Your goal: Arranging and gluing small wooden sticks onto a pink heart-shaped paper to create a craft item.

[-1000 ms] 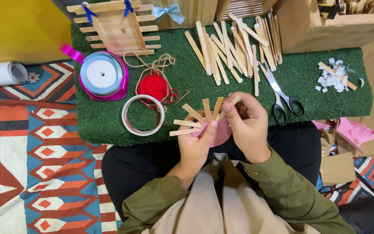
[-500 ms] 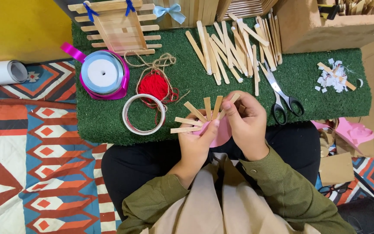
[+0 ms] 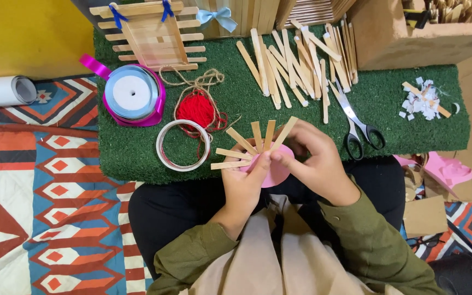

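Your left hand (image 3: 244,183) and right hand (image 3: 312,161) both pinch the round pink paper disc (image 3: 273,173) near the green mat's (image 3: 389,93) edge; five flat wooden sticks (image 3: 249,145) fan across its left half, right half bare.

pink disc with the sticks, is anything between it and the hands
Nothing visible. Both the left hand and right hand hold the pink disc directly, thumbs pressed on its face where the fanned wooden sticks meet.
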